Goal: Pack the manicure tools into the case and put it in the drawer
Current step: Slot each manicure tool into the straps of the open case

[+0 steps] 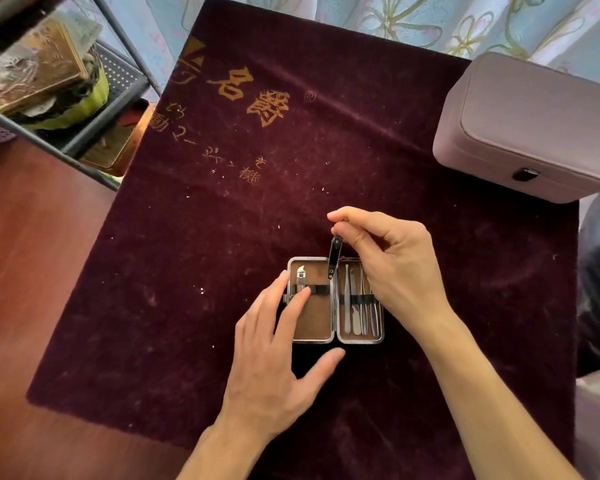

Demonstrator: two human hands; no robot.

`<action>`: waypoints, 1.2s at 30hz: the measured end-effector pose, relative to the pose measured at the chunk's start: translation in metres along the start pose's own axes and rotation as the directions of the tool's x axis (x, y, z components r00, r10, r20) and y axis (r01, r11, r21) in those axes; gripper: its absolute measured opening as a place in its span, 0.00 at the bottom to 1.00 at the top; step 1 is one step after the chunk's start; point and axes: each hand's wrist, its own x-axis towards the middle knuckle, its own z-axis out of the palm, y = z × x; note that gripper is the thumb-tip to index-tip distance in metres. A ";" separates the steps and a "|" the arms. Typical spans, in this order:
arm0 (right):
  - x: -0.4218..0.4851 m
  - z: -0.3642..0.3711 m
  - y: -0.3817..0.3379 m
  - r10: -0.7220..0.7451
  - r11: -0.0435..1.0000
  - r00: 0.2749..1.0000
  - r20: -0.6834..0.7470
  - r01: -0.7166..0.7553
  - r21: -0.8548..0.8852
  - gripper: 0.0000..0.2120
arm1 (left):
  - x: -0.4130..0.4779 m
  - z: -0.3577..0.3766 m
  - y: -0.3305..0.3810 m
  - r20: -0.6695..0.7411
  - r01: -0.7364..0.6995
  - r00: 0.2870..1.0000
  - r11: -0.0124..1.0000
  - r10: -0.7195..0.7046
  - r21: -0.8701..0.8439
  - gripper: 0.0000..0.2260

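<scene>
A small manicure case (317, 329) lies open flat on the dark velvet cloth (222, 237), brown-lined with a metal rim. Its left half holds a silver nail clipper (302, 277) under a black elastic strap. Several slim steel tools (355, 306) sit under the strap in the right half. My right hand (388, 261) pinches the top of a dark nail clipper (335, 256), which hangs tip-down over the case's hinge. My left hand (274, 348) rests with straight fingers on the left half, fingertips at the strap, thumb below the case's near edge.
A pale pink box (527, 133) with a front clasp stands at the cloth's right edge. A metal shelf rack (84, 98) with boxes stands at the upper left. Wooden floor (32, 271) lies to the left, a floral curtain behind.
</scene>
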 end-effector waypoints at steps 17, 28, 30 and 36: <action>0.000 0.011 0.006 0.034 0.999 0.996 0.081 -0.031 -0.043 0.08 | -0.002 0.016 -0.007 -0.029 -0.028 0.999 0.963 0.037 0.268 0.31; -0.012 0.011 0.011 0.026 0.994 0.994 0.105 -0.015 -0.105 0.07 | -0.002 0.017 -0.008 -0.031 -0.047 0.998 0.953 0.059 0.300 0.30; -0.014 0.011 0.010 0.024 0.995 0.994 0.106 -0.013 -0.102 0.07 | -0.002 0.017 -0.008 -0.026 -0.049 0.998 0.952 0.059 0.301 0.30; -0.019 0.013 0.010 0.030 0.992 0.993 0.118 -0.015 -0.123 0.07 | -0.003 0.018 -0.009 -0.027 -0.056 0.997 0.951 0.067 0.305 0.29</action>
